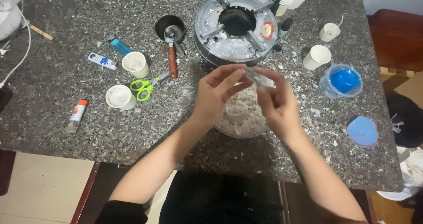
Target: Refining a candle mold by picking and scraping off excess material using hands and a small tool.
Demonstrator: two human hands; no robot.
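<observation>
1. Pinching at one small pale, translucent piece (260, 79), the left hand (217, 96) and right hand (277, 102) meet fingertip to fingertip; fingers are curled in close around it, though how firmly each grips cannot be told.
2. Directly beneath the hands sits a clear bowl (241, 129) heaped with whitish, crumbly chunks (241, 111), near the table's front edge.
3. Just behind stands a round metal burner (236, 28) with a dark centre and white flakes on its top.
4. To its left lie a small dark pot (169, 26) with a wooden-handled ladle (172, 58), green-handled scissors (143, 88), two cream cups (135, 64), a blue lighter (119, 46) and an orange-capped tube (77, 115).
5. To the right are a white cup (317, 56), a blue-lidded container (343, 80) and a loose blue lid (362, 131).
6. The speckled grey stone tabletop (66, 96) is strewn with white flakes; pale floor tiles (39, 184) show below its edge.
</observation>
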